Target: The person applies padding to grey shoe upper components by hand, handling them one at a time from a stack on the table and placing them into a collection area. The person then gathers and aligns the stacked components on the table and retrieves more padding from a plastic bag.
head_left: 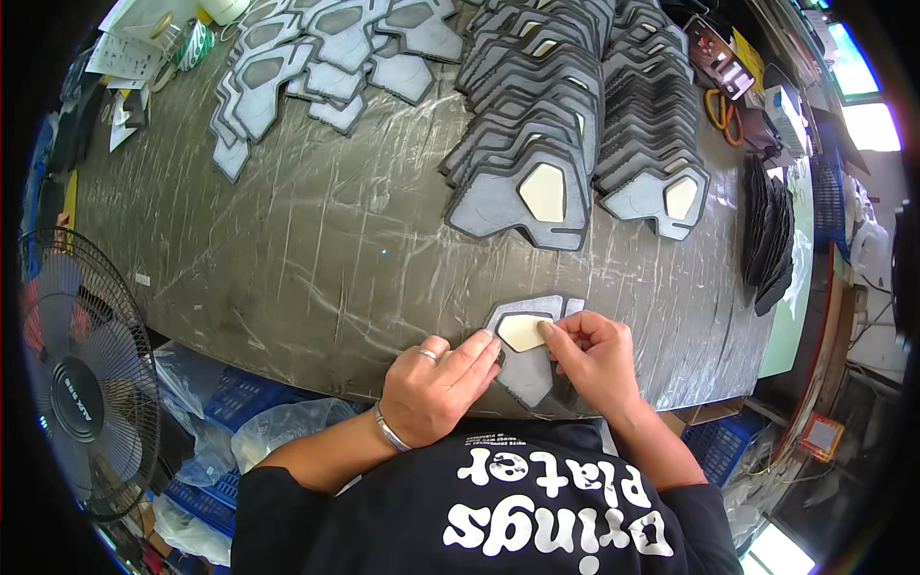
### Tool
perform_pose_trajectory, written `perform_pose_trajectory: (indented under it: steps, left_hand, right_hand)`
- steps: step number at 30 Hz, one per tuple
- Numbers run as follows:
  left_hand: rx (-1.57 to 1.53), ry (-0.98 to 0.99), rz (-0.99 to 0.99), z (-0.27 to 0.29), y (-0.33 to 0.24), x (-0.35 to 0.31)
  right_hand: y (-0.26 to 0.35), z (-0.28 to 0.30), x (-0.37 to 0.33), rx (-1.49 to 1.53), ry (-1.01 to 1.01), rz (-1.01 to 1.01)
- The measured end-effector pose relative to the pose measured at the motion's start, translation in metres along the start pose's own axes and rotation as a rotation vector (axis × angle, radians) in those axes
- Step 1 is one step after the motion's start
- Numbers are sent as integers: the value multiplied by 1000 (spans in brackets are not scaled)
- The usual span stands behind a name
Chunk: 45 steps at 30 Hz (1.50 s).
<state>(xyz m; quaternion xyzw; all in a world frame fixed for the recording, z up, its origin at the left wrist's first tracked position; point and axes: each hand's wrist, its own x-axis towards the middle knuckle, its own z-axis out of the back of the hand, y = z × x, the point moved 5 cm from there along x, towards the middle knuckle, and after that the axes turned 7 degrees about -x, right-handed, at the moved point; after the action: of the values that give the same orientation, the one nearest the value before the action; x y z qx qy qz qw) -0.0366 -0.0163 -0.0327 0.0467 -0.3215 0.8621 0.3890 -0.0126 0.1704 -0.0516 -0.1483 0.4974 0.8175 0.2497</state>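
Observation:
On the table right in front of me lies a grey, dark-edged flat shoe-upper piece (pixel 526 377). A cream five-sided patch (pixel 524 333) sits within its dark-outlined opening. My right hand (pixel 596 357) pinches the patch's right edge between thumb and forefinger. Along the left edge of the grey piece rest the outstretched index and middle fingertips of my left hand (pixel 436 383); its other fingers are bent and it grips nothing. Part of the grey piece is hidden under my hands.
Overlapping rows of similar grey pieces with cream patches (pixel 543 192) stand at the far right. More grey pieces (pixel 259 96) lie far left, their openings without cream. Orange-handled scissors (pixel 724 117) and a black stack (pixel 767 235) line the right edge. A fan (pixel 81 393) stands left.

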Motion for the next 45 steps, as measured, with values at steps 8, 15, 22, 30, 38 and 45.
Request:
perform_pose_trajectory:
  steps: [8,15,22,30,38,45]
  left_hand:
    - [-46,7,6,1,2,0]
    - [-7,22,-13,1,1,1]
    - [13,23,-10,-1,0,1]
    - [51,71,-11,-5,-2,1]
    - [105,66,7,-6,-1,5]
    - [87,32,-19,-7,-1,5]
  right_hand:
    - [1,-2,-1,-19,-22,-18]
    - [2,0,0,-5,-19,1]
    - [0,0,0,7,-14,-3]
    - [1,-1,-1,-23,-37,2]
    - [1,4,3,-129,-84,12]
    - [34,15,5,-631,-202,399]
